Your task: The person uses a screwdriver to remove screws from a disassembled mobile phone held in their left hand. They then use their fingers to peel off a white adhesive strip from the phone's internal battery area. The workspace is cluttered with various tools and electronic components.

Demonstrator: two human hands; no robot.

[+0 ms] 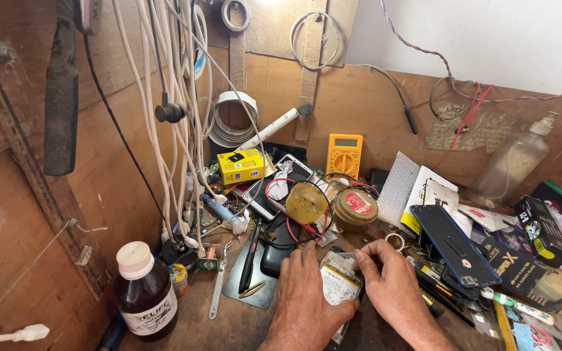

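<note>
So both hands were down on the desk (242, 325), working on a small opened phone (338, 283) with a white-labelled battery showing, lying flat right between them. The left hand (304, 292) was curled over the phone's left edge, fingers bent and resting on top of it, palm down. The right hand (390, 283) had its fingertips pinched in at the phone's top right corner, thumb and forefinger nearly closed on something tiny there, couldn't tell what.

Just left of the left hand there was a thin metal plate (252, 286) with a black pen-like tool (250, 257) lying across it, and further left a pair of tweezers (218, 286) and a dark brown bottle (143, 292) with a white cap. Just beyond the fingers sat a yellowish plastic cup (306, 201) tangled in red wire and a round brass-coloured tin (355, 209). Further back, a yellow multimeter (344, 156) leaned against the wooden wall. To the right of the right hand lay a dark blue phone case (453, 244), and a small metal ring (395, 241) sat just above the knuckles.
</note>
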